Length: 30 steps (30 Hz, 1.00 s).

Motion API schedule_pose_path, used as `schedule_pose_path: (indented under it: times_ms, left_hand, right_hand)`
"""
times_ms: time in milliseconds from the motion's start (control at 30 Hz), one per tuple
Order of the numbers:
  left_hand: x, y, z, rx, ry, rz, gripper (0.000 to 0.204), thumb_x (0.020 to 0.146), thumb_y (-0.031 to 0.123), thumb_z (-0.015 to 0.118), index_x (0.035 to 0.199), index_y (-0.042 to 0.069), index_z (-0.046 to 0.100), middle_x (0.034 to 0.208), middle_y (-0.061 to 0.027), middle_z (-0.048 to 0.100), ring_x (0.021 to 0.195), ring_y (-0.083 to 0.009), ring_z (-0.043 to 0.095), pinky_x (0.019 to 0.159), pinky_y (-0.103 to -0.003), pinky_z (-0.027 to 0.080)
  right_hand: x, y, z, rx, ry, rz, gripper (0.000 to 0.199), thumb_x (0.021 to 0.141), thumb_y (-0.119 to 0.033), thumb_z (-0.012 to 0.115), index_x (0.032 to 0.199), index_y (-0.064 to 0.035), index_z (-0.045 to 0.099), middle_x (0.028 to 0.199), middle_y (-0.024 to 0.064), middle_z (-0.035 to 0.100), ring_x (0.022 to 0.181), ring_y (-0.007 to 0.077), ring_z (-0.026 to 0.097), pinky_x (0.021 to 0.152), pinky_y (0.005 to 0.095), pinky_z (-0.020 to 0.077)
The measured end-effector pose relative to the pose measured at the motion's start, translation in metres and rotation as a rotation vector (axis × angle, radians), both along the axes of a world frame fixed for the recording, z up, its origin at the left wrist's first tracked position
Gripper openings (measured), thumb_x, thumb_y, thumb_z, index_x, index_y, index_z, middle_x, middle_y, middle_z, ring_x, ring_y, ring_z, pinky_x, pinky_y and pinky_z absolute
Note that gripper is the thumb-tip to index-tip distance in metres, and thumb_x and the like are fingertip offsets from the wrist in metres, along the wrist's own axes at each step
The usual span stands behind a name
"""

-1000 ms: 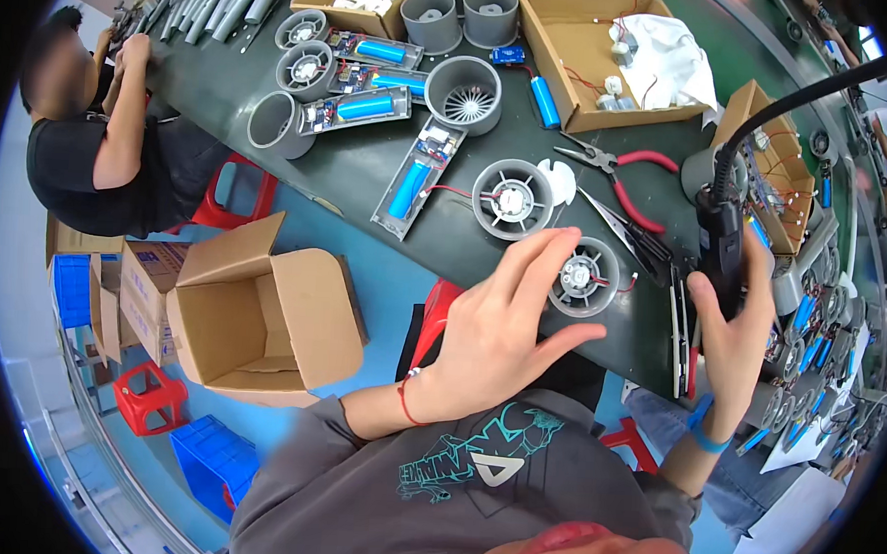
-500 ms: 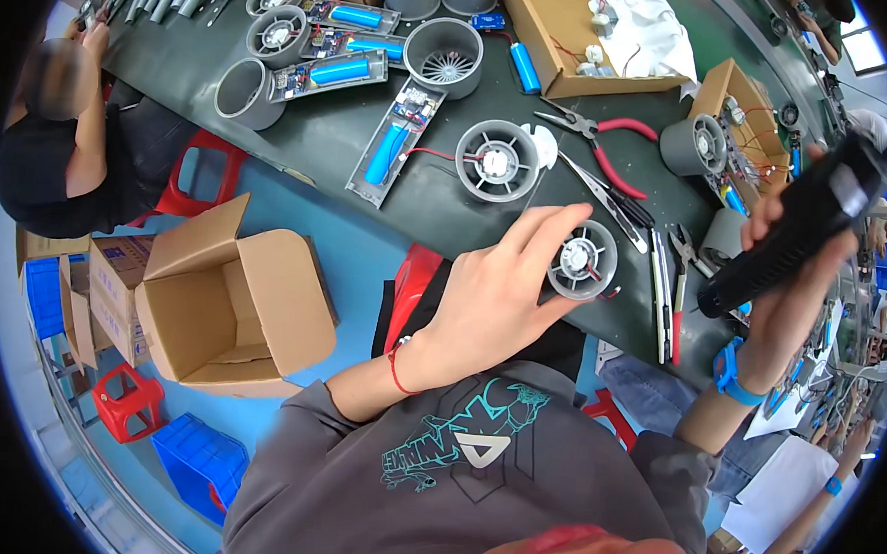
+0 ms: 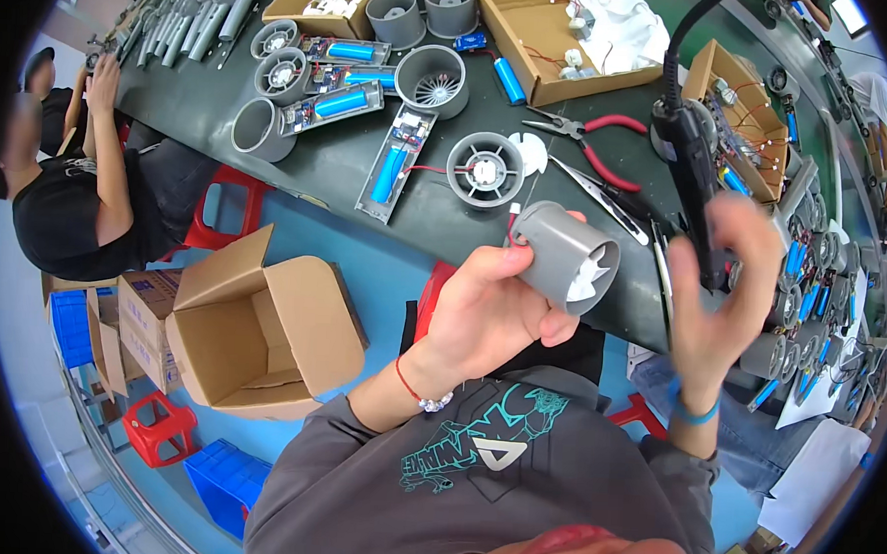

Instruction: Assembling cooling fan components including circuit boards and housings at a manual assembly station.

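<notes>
My left hand (image 3: 491,314) is closed around a grey cylindrical fan housing (image 3: 555,250), tilted so that its open end with white fan blades faces right and toward me. A red wire with a small white plug sticks out at its left end. My right hand (image 3: 725,299) has its fingers apart, just below a black corded electric screwdriver (image 3: 688,159) that stands nearly upright from its cable. Another fan housing (image 3: 485,170) sits on the bench, wired in red to a grey tray with a circuit board and blue battery (image 3: 391,171).
Red-handled pliers (image 3: 607,150) and tweezers (image 3: 605,205) lie on the dark green bench (image 3: 338,188). Behind are cardboard trays (image 3: 561,89) of parts, with more housings at right. An open carton (image 3: 263,338) stands on the floor at left. A co-worker (image 3: 91,192) sits at far left.
My left hand has raised the fan housing and tipped it onto its side. My right hand has let go of the black screwdriver, which has swung upright. The view has shifted slightly.
</notes>
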<state>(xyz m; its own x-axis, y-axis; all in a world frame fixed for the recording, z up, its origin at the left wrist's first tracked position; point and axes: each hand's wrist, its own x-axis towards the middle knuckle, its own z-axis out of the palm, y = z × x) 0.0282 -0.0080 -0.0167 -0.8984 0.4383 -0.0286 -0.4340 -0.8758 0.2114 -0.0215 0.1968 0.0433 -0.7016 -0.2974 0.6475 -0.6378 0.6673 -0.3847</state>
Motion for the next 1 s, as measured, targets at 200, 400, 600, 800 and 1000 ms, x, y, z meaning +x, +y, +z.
schedule_pose_path:
  times_ms: [200,400,600,800,1000]
  left_hand:
    - [0.005,0.005,-0.001,-0.199,-0.058,0.051,0.053,0.097,0.033,0.055,0.143,0.014,0.038,0.120,-0.0088,0.058,0.080,-0.0195,0.054,0.073,-0.034,0.044]
    - [0.029,0.007,0.001,-0.327,0.002,0.019,0.059,0.101,0.040,0.055,0.147,0.016,0.026,0.118,-0.0080,0.055,0.084,-0.0177,0.055,0.076,-0.033,0.047]
    - [0.033,-0.007,-0.011,-0.735,0.028,-0.019,0.066,0.092,0.053,0.063,0.136,0.011,0.036,0.111,-0.0093,0.060,0.068,-0.0148,0.055,0.054,-0.026,0.043]
    - [0.054,-0.016,0.011,-0.772,-0.072,0.236,0.051,0.096,0.050,0.052,0.125,0.009,0.044,0.079,-0.0047,0.056,0.045,-0.0078,0.040,0.043,-0.023,0.033]
    - [0.053,-0.055,0.006,-1.098,-0.027,0.631,0.057,0.089,0.052,0.060,0.121,0.005,0.051,0.079,-0.0007,0.056,0.061,-0.0081,0.051,0.058,-0.024,0.042]
  right_hand:
    - [0.015,-0.019,-0.001,0.059,-0.352,0.262,0.043,0.070,0.002,0.079,0.111,-0.0014,0.066,0.095,0.0121,0.067,0.079,0.0226,0.066,0.062,0.0307,0.0515]
    - [0.016,-0.016,-0.002,0.135,-0.313,0.429,0.040,0.074,-0.005,0.081,0.110,0.0006,0.065,0.093,0.0114,0.067,0.066,0.0227,0.066,0.060,0.0285,0.0548]
    - [0.007,-0.014,-0.021,0.041,-0.558,0.606,0.034,0.071,-0.002,0.080,0.100,0.0006,0.062,0.082,0.0081,0.064,0.060,0.0141,0.064,0.055,0.0262,0.0536]
    - [0.008,-0.029,-0.015,-0.147,-0.550,0.718,0.030,0.070,-0.008,0.080,0.093,-0.0008,0.061,0.072,0.0053,0.061,0.057,0.0132,0.063,0.054,0.0242,0.0502]
    - [-0.011,-0.012,-0.009,-0.091,-0.613,0.425,0.024,0.079,-0.001,0.074,0.101,-0.0002,0.064,0.080,0.0057,0.063,0.064,0.0096,0.063,0.057,0.0238,0.0498]
